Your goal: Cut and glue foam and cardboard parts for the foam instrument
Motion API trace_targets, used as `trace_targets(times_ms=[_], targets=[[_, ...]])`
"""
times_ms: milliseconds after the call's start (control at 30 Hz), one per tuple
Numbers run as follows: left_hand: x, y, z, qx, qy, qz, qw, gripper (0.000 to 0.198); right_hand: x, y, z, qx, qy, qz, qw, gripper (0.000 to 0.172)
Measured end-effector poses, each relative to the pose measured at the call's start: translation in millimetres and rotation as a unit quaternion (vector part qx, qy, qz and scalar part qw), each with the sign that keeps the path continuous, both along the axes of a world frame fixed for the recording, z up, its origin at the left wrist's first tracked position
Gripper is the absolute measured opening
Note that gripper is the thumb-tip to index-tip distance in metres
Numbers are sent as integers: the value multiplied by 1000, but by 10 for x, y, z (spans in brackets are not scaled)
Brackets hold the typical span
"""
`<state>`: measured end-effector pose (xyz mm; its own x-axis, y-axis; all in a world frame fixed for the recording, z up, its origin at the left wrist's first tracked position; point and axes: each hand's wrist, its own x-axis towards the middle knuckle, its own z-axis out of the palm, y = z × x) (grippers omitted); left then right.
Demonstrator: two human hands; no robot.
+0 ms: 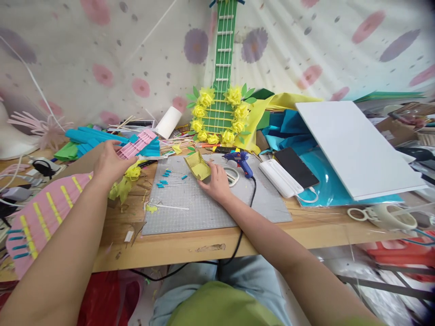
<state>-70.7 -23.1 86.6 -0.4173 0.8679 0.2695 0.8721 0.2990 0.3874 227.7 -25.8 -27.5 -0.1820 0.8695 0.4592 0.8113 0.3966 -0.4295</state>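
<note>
My left hand [108, 164] is closed around the pink neck [141, 141] of a paper craft guitar, which has light crossbars. The guitar's pink body [50, 206], with yellow strips and blue pegs, lies partly under my left forearm. My right hand [218, 183] grips the edge of a small yellow open box [197, 165] over the grey cutting mat [210, 210]. Just behind that hand are white-handled scissors [233, 175] and a blue glue gun [239, 160]. Several blue-tipped pins [166, 183] lie left of the box.
A green paper guitar [220, 102] ringed with yellow flowers stands at the back. To the right are a white power bank [280, 178], a black phone [296, 166] and a large white board [356, 149]. The glue gun's black cord [242, 226] runs over the table's front edge.
</note>
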Motion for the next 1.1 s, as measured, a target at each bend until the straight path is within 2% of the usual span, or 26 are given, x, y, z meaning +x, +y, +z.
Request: trace_targets(times_ms=[133, 233, 333, 433, 567, 767, 833, 933, 1033, 1100], targets=[[-9, -4, 40, 1, 6, 4, 1000, 75, -5, 11, -48, -25, -46, -10, 999, 64], [51, -17, 12, -19, 11, -16, 1000, 74, -13, 6, -58, -31, -68, -14, 997, 68], [131, -14, -81, -67, 12, -59, 996, 75, -21, -15, -32, -37, -81, -15, 996, 76], [186, 18, -221, -86, 19, -61, 994, 72, -23, -34, -6, -38, -85, -16, 996, 79], [257, 57, -388, -75, 45, -41, 995, 69, -19, -36, -9, -36, -86, -17, 996, 74], [363, 61, -490, -110, 53, -92, 988, 70, -24, -28, -27, -33, -87, -21, 995, 70], [344, 85, -502, -117, 29, -108, 987, 74, -27, -30, -25, -32, -88, -21, 995, 69], [251, 149, -481, -89, -19, -114, 989, 74, -25, -28, -20, -33, -79, -25, 996, 69], [56, 233, -397, -51, -24, -68, 996, 67, -12, -18, -19, -38, -59, -27, 997, 71], [-156, 284, -330, -68, 4, -22, 997, 64, 2, -9, -25, -38, -49, -23, 998, 71]])
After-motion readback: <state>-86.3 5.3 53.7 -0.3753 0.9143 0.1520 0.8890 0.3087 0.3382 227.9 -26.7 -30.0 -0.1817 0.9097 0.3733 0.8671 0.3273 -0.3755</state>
